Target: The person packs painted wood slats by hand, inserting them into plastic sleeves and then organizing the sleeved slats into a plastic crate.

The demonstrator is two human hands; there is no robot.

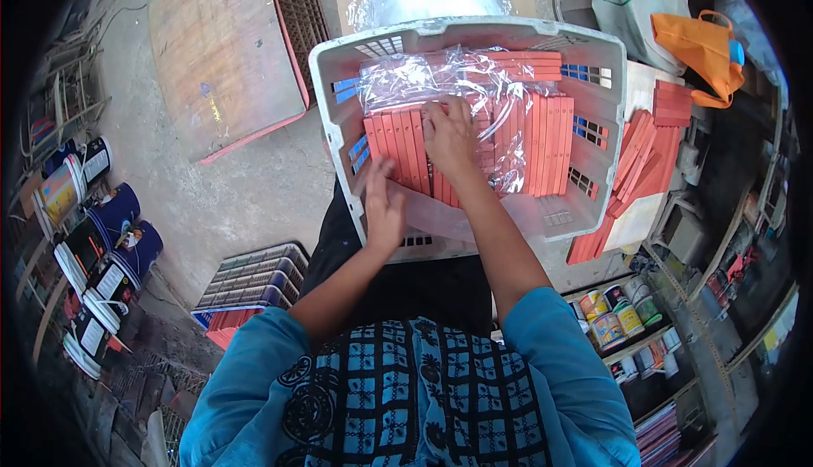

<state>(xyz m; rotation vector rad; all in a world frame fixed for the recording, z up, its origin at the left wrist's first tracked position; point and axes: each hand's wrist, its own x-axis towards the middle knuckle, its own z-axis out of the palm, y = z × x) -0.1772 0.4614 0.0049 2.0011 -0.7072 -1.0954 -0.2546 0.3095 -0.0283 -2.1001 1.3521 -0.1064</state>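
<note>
A grey plastic crate [622, 99] stands in front of me, holding rows of red slats [552, 149] set on edge, with small holes or dots along some of them. My right hand [453, 138] is over the left-middle row, its fingers bent around the top of a red slat [415, 149]. At the crate's near left corner, my left hand [385, 213] has its fingers stretched out beside the ends of the leftmost slats. Crinkled clear plastic film [406, 82] lies over the far slats and down the middle. A pale plastic sheet [436, 213] lines the near side.
Loose red slats [635, 158] lie on a board right of the crate. A large flat board [224, 52] is at the upper left, and stacked baskets [254, 276] stand lower left. Paint cans [618, 319] fill a right-hand shelf. An orange bag [699, 48] sits upper right.
</note>
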